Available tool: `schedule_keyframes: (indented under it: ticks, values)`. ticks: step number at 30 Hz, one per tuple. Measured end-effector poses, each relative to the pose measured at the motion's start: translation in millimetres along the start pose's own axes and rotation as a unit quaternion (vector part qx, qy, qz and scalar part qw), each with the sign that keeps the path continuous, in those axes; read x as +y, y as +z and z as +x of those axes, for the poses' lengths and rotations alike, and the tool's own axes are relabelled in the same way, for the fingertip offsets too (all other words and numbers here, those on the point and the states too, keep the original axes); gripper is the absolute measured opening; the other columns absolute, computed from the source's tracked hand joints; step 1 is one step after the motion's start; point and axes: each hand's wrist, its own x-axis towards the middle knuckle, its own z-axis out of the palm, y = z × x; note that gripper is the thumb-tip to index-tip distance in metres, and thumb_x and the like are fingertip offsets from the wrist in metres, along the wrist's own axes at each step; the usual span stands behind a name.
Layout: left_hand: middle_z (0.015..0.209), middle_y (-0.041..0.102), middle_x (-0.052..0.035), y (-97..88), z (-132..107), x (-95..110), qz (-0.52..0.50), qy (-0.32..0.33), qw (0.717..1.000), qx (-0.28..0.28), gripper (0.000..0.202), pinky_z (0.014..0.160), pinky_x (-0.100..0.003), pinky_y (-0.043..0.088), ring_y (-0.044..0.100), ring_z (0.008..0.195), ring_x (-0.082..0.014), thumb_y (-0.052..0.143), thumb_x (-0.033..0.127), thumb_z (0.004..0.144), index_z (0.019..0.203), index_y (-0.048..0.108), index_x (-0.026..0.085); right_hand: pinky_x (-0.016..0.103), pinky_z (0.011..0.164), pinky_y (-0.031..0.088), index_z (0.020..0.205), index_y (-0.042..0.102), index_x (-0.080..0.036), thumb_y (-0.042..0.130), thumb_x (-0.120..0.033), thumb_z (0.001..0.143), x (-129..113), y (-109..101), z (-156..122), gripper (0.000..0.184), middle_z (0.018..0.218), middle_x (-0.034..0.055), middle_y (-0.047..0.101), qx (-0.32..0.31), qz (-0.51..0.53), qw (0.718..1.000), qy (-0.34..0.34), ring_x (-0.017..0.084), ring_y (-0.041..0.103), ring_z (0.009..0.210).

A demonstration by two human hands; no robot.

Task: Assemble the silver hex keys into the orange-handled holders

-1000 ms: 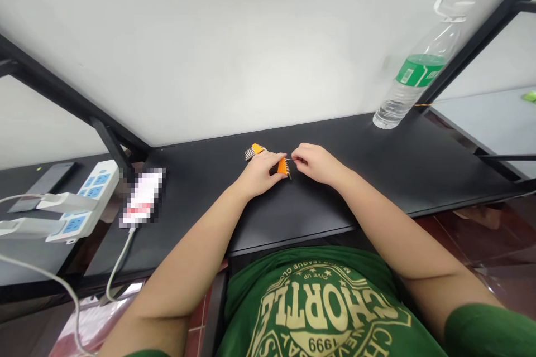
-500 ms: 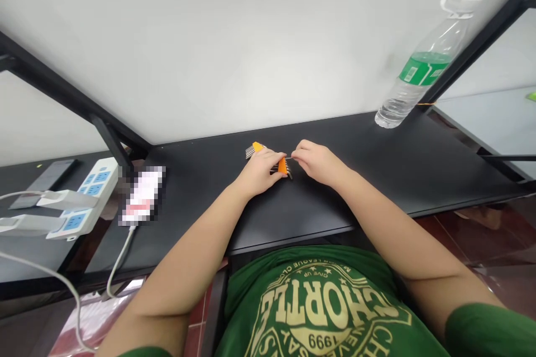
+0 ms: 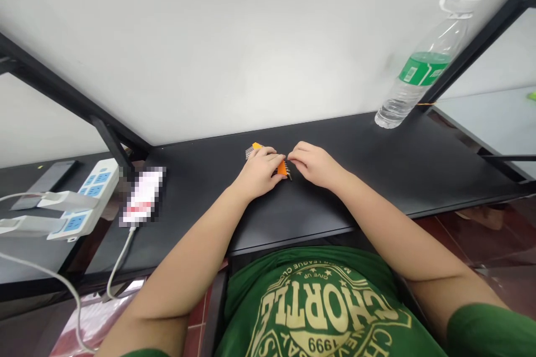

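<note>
My left hand (image 3: 263, 172) is closed round an orange hex key holder (image 3: 282, 168), thumb at its near end and fingers over its far end. Several metal hex keys (image 3: 288, 170) poke out of its right side. Just right of it, my right hand (image 3: 312, 163) is closed in a pinch at the holder's far end. Its fingertips hide most of what they grip, a thin hex key going by the earlier view. Beyond my left fingers lies another orange piece (image 3: 257, 145), with a row of thin metal keys (image 3: 249, 152) on its left, partly covered by my hand.
A clear water bottle (image 3: 422, 70) with a green label stands at the back right of the black table (image 3: 301, 212). On the left are a phone (image 3: 144, 195) on a white cable, a white power strip (image 3: 86, 201) with plugs, and a dark flat device (image 3: 46, 183).
My right fingertips have moved slightly left, closer to the holder. The thin metal shaft that showed between them and the holder is now barely visible. My left hand keeps its hold.
</note>
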Motion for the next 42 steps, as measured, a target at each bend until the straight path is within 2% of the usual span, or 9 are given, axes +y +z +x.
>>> schedule_keyframes:
  ticks: [9,12,13,17,21,29,33,36,42]
  values:
    - [0.126,0.076,-0.0123,-0.6,2,9,-0.022,0.032,0.999,-0.011,0.033,0.115,-0.059,0.043,0.059,0.134,-0.0359,0.074,0.034,0.094,0.125,0.074,0.024,0.036,0.082,0.052,0.100,0.070,-0.021,0.050,-0.015,0.100,-5,1,2,0.021,0.101,0.0085,0.067,-0.004,0.079,0.997,0.013,0.022,0.063,0.089]
    - [0.127,0.076,-0.0124,1.6,2,10,-0.052,0.032,0.998,0.017,0.035,0.114,-0.057,0.045,0.060,0.133,-0.0346,0.075,0.037,0.095,0.127,0.074,0.024,0.034,0.078,0.051,0.093,0.065,-0.022,0.057,-0.019,0.096,-9,5,5,0.009,0.096,0.0053,0.065,0.028,0.172,0.982,0.069,0.019,0.061,0.083]
    - [0.128,0.076,-0.0127,2.1,1,10,-0.061,0.029,0.997,0.034,0.038,0.114,-0.056,0.046,0.060,0.134,-0.0342,0.075,0.039,0.095,0.130,0.072,0.024,0.034,0.076,0.051,0.090,0.064,-0.022,0.062,-0.023,0.094,-9,6,6,0.004,0.094,0.0040,0.064,0.040,0.226,0.968,0.099,0.018,0.060,0.081]
    - [0.129,0.077,-0.0125,2.3,0,10,-0.079,0.023,0.992,0.097,0.050,0.116,-0.058,0.045,0.060,0.136,-0.0345,0.073,0.042,0.097,0.144,0.066,0.026,0.028,0.061,0.046,0.085,0.058,-0.023,0.080,-0.047,0.087,-3,9,9,0.032,0.075,-0.0025,0.061,0.018,0.449,0.866,0.219,0.014,0.055,0.064]
    - [0.131,0.077,-0.0128,3.6,0,10,-0.069,0.026,0.990,0.124,0.057,0.116,-0.058,0.044,0.061,0.136,-0.0346,0.072,0.041,0.099,0.153,0.060,0.027,0.026,0.053,0.044,0.090,0.063,-0.021,0.084,-0.058,0.083,0,7,9,0.043,0.068,-0.0033,0.063,-0.025,0.531,0.802,0.272,0.012,0.055,0.056]
    - [0.154,0.065,-0.0113,7.0,3,12,-0.021,-0.020,0.999,0.034,0.064,0.122,-0.059,0.041,0.050,0.148,-0.0355,0.067,0.034,0.099,0.161,0.051,0.026,0.027,0.059,0.051,0.086,0.068,-0.019,0.086,-0.046,0.081,7,17,11,0.033,0.076,0.0023,0.073,-0.035,0.416,0.867,0.274,0.014,0.064,0.062]
    - [0.172,0.042,-0.0133,2.1,7,-1,0.068,-0.164,0.984,0.003,0.081,0.129,-0.059,0.033,0.035,0.160,-0.0397,0.070,0.047,0.095,0.167,0.041,0.023,0.027,0.060,0.052,0.087,0.070,-0.019,0.079,-0.037,0.086,27,13,11,0.020,0.073,0.0007,0.072,-0.021,0.296,0.895,0.333,0.015,0.063,0.060]
    - [0.175,0.037,-0.0158,-0.2,9,-23,0.103,-0.290,0.951,-0.015,0.082,0.129,-0.060,0.032,0.028,0.163,-0.0415,0.067,0.051,0.095,0.166,0.040,0.020,0.027,0.068,0.053,0.097,0.074,-0.020,0.074,-0.034,0.089,42,0,12,0.016,0.089,0.0036,0.079,-0.007,0.179,0.916,0.359,0.017,0.070,0.073]
    - [0.167,0.050,-0.0112,3.2,10,-51,0.058,-0.338,0.938,-0.059,0.058,0.125,-0.065,0.033,0.037,0.156,-0.0433,0.057,0.059,0.100,0.149,0.060,0.029,0.034,0.086,0.053,0.117,0.074,-0.019,0.067,-0.030,0.093,55,-16,13,0.027,0.115,0.0121,0.077,-0.027,-0.007,0.929,0.368,0.027,0.071,0.103]
